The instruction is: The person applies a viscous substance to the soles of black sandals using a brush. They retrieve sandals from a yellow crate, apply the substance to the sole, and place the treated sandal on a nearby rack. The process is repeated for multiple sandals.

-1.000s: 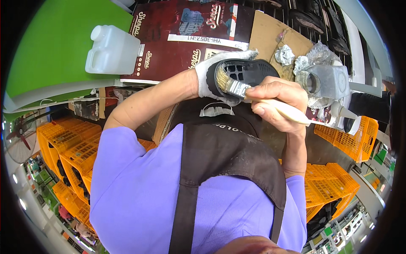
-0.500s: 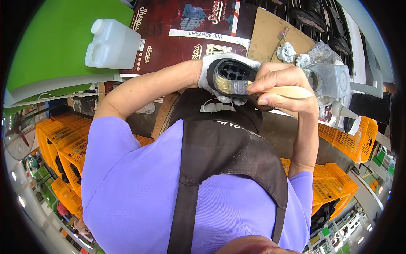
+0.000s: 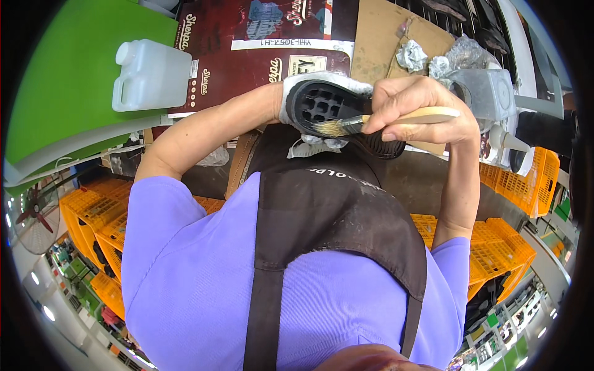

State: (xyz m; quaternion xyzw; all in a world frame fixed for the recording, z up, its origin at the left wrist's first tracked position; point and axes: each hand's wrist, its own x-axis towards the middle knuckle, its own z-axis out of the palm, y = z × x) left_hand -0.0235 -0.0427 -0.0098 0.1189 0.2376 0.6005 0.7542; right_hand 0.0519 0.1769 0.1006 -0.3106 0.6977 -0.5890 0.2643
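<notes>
Sole (image 3: 322,105): black, gridded recess facing the camera, held up in front of the apron (image 3: 346,213). Left hand (image 3: 309,78), in a white glove, is behind it; fingers wrapped round its edges, so the grid side stays exposed, probably for brush access. Glove likely there to keep skin clean

Right hand (image 3: 430,96), bare, to the right of the sole. Thumb and fingers clamp the brush (image 3: 354,125) close to the ferrule, wooden handle pointing away right. Low grip likely for tip control. Bristles touch the near rim of the recess. Can't tell if the dark ribbed piece (image 3: 382,147) under the brush is part of the sole

White jug (image 3: 154,77) well left of the sole, maroon cardboard (image 3: 232,77) beyond it, probably shielding the tabletop. Clear container (image 3: 489,96) and squeeze bottle (image 3: 512,142) right of the sole, perhaps parked on the brush-hand side for reach
</notes>
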